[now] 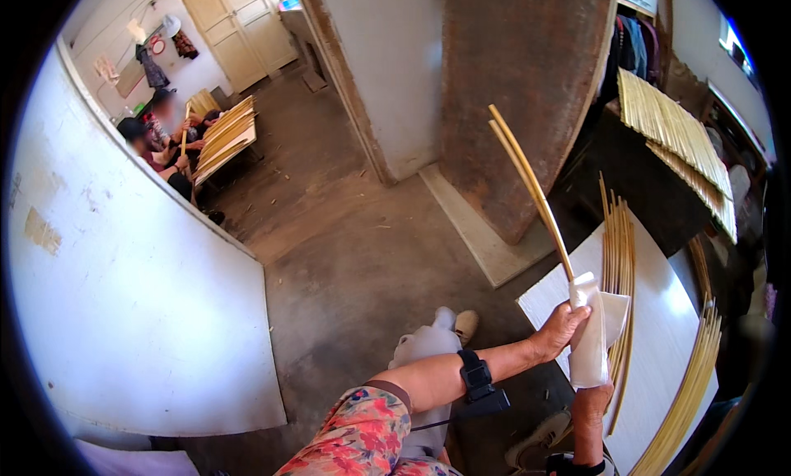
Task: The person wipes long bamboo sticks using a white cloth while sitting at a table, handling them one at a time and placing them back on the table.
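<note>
My left hand (559, 331) is closed around a folded white cloth (587, 346), thumb on top. Two long, thin yellow-brown cane stems (528, 179) come out of the cloth's upper end and lean up to the left. Below, my right hand (593, 399) is at the lower end of the cloth, its fingers hidden behind it. Beneath both hands is a white tabletop (658, 290). A row of similar stems (618, 247) lies on it just past the cloth, partly covered by my hands. Another bundle of stems (686, 392) lies along the table's right side.
Flat mats of pale stems (673, 130) rest at the upper right. A brown door panel (513, 93) stands ahead, and a white panel (154, 303) borders the left. Through the doorway, people (164, 130) sit at a low table (244, 139) covered with stems.
</note>
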{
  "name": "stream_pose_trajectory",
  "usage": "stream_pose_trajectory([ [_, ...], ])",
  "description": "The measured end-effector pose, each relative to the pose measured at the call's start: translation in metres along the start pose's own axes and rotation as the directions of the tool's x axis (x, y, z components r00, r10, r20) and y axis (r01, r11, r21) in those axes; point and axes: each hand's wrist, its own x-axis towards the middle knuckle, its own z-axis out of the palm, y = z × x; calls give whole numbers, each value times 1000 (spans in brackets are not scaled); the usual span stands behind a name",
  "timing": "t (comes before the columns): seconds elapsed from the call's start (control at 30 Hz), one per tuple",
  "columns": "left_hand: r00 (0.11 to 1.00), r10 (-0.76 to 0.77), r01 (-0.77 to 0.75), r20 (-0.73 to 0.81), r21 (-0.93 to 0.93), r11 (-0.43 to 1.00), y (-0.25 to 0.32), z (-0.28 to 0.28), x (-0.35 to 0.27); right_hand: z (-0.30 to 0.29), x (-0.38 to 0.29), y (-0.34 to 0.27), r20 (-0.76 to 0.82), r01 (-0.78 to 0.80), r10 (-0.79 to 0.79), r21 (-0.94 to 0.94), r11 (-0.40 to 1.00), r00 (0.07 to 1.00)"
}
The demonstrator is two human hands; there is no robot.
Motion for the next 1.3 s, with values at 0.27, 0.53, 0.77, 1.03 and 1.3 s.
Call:
stream_pose_trajectory([
  [0.27, 993, 108, -106, 45, -51, 993, 10, -3, -3, 13, 0, 6, -17, -7, 13, 325, 946, 1000],
  [0.53, 974, 181, -171, -134, 83, 982, 40, -28, 8, 8, 10, 5, 290, 51, 0, -167, 985, 957],
  [0.77, 689, 331, -392, -645, 53, 919, 129, -57, 14, -3, -11, -1, 285, 206, -169, -105, 973, 944],
  [1.03, 653, 417, -550, -632, -17, 835, 150, -85, 7, -25, -18, 14, 239, 239, -203, -133, 962, 950],
  [1.3, 907, 246, -292, -341, -89, 952, 66, -41, 20, -14, -5, 16, 142, 138, -120, -123, 983, 983],
])
